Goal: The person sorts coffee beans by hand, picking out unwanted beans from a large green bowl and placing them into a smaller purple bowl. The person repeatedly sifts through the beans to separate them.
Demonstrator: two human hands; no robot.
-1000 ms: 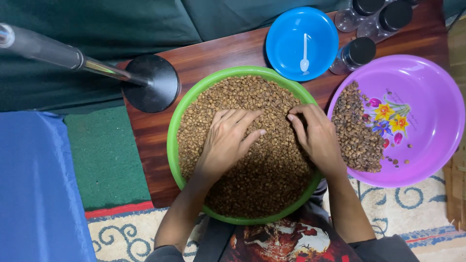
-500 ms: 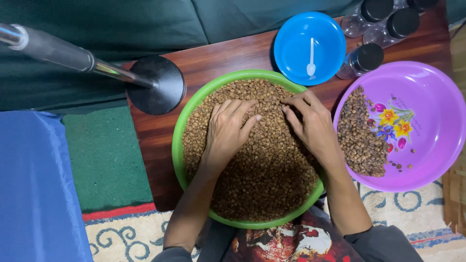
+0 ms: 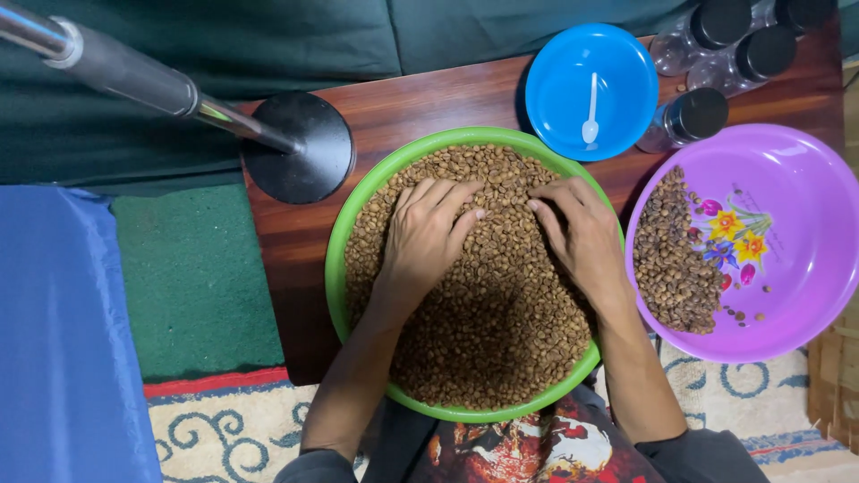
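A green bowl (image 3: 338, 268) full of brown beans (image 3: 492, 331) stands in the middle of a dark wooden table (image 3: 447, 98). My left hand (image 3: 428, 234) lies flat on the beans in the upper left of the bowl, fingers spread and pointing up-right. My right hand (image 3: 580, 234) rests palm down on the beans at the upper right, fingers pointing up-left toward the left hand's fingertips. Neither hand grips anything. To the right, a purple bowl (image 3: 796, 295) with a flower print holds a smaller heap of beans (image 3: 678, 259) along its left side.
A blue bowl (image 3: 626, 72) holding a white spoon (image 3: 590, 112) sits behind the green bowl. Three clear jars with black lids (image 3: 698, 114) stand at the back right. A black round stand base (image 3: 300, 148) with a metal pole stands at the left. Blue cloth (image 3: 63, 358) covers the far left.
Both hands have slid a little farther up over the beans toward the bowl's far rim, fingertips drawing closer together. The camera view shifted slightly.
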